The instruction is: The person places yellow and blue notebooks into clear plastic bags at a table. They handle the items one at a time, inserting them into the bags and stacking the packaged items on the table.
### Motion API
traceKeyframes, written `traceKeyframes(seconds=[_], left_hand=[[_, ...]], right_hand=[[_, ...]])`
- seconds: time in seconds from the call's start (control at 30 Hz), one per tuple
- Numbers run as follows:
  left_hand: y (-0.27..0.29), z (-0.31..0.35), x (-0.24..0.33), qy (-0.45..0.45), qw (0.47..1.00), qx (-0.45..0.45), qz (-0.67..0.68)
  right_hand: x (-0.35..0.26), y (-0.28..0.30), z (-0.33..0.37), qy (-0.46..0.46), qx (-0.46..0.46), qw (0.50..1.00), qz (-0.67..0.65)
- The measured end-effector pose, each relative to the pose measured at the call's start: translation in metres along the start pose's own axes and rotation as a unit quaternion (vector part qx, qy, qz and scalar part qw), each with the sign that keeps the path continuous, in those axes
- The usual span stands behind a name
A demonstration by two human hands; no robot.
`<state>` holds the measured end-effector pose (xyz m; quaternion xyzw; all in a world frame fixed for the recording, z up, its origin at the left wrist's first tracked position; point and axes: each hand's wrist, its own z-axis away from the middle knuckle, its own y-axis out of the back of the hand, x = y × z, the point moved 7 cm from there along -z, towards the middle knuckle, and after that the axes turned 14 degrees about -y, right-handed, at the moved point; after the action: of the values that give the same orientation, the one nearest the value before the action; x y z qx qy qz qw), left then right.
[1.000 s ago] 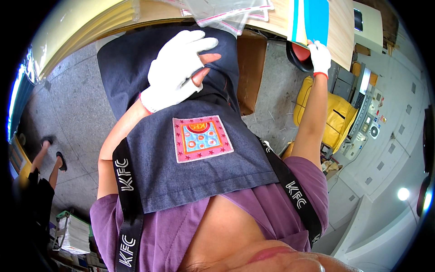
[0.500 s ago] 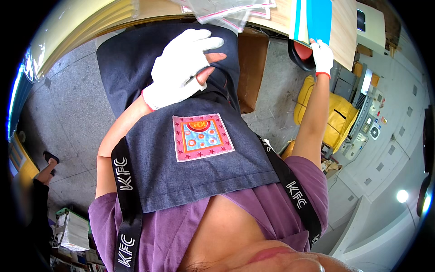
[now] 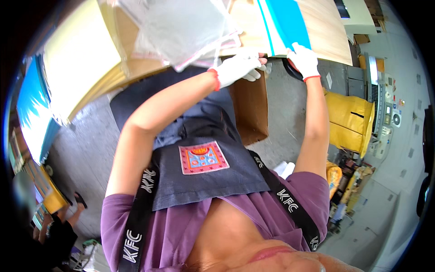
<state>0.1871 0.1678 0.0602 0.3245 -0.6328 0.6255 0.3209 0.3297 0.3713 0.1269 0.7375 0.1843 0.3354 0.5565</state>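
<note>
Counter: My pale wood counter (image 3: pixel 328 31) runs across the top, past my lap. Clear bags (image 3: pixel 181 27) lie on it, with cream sheets (image 3: pixel 81 54) at their left.

Box: A brown box (image 3: pixel 251 109) is below the counter's near edge, just right of my lap.

Blue sheet: The blue sheet (image 3: pixel 287 20) lies on the counter, right of the bags, its near end by the edge. It looks thin, so I think a soft touch is best. A hard squeeze could bend it. I should lay my fingers flat, push evenly and mind the corner.

Left arm: It bends at the elbow and crosses in front of my tummy. My left grip (image 3: pixel 240 70) is by the counter's near edge, over the box, pointing right. Its fingers look loose and a bit bent. I cannot tell if something thin is in it.

Right arm: It goes almost straight out ahead. My right grip (image 3: pixel 304 61) has the back of its glove up, with the tips on the near end of the blue sheet. It looks narrow, but I cannot tell if it pinches the sheet or just touches it.
</note>
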Motion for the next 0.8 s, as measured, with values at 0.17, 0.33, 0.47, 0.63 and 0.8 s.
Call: traceKeyframes(seconds=[0.17, 0.33, 0.47, 0.63, 0.8], left_hand=[[-0.042, -0.121, -0.043, 0.064, 0.969, 0.019, 0.239], [-0.044, -0.172, -0.064, 0.094, 0.952, 0.101, 0.273], [-0.054, -0.162, -0.051, 0.117, 0.947, 0.158, 0.255], [-0.056, -0.168, -0.050, 0.117, 0.950, 0.129, 0.258], [-0.044, -0.084, -0.014, -0.059, 0.979, 0.015, -0.192]], right_hand=[[0.005, 0.004, -0.008, -0.006, 0.008, 0.999, -0.031], [0.019, 0.041, 0.010, -0.097, 0.112, 0.981, -0.121], [0.071, -0.043, 0.051, -0.383, -0.174, 0.632, -0.651], [0.060, -0.109, 0.036, -0.345, -0.132, 0.135, -0.919], [0.074, -0.119, 0.010, -0.353, -0.070, 0.164, -0.918]])
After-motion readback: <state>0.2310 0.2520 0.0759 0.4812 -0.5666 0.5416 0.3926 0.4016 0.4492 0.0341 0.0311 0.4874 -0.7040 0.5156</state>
